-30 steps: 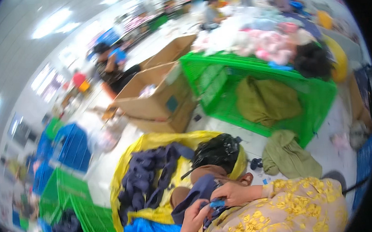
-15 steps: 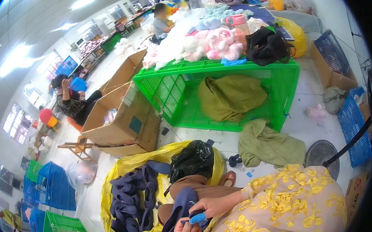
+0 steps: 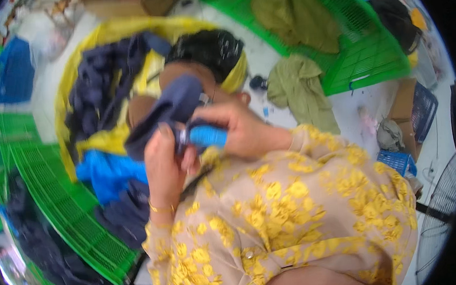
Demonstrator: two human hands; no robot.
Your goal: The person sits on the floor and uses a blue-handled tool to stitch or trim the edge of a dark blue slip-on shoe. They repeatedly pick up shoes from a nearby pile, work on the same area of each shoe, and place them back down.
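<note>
A navy slipper-shaped fabric piece (image 3: 181, 100) lies over my brown-clad knees, with its near end between my hands. My left hand (image 3: 162, 153) pinches that end, thumb up. Against it from the right, my right hand (image 3: 232, 123) is closed on the same piece, and a blue wrap (image 3: 208, 136) covers one of its fingers. Blur hides whether anything small is between the fingertips. Beyond my knees, a yellow plastic bag (image 3: 65, 110) lies spread open with a heap of similar navy pieces (image 3: 105, 72) in it.
A black plastic bag (image 3: 211, 49) sits at the yellow bag's far right. Blue plastic (image 3: 108, 169) and a green crate (image 3: 74, 210) are at my left. Olive cloth (image 3: 299, 87) lies on the floor before a large green crate (image 3: 360, 71). At right are a cardboard box (image 3: 404, 105) and a wire rack (image 3: 439, 205).
The view has tipped downward and turned, so my hands and the bag appear higher and the far room is out of sight. Both hands stay together on the navy piece.
</note>
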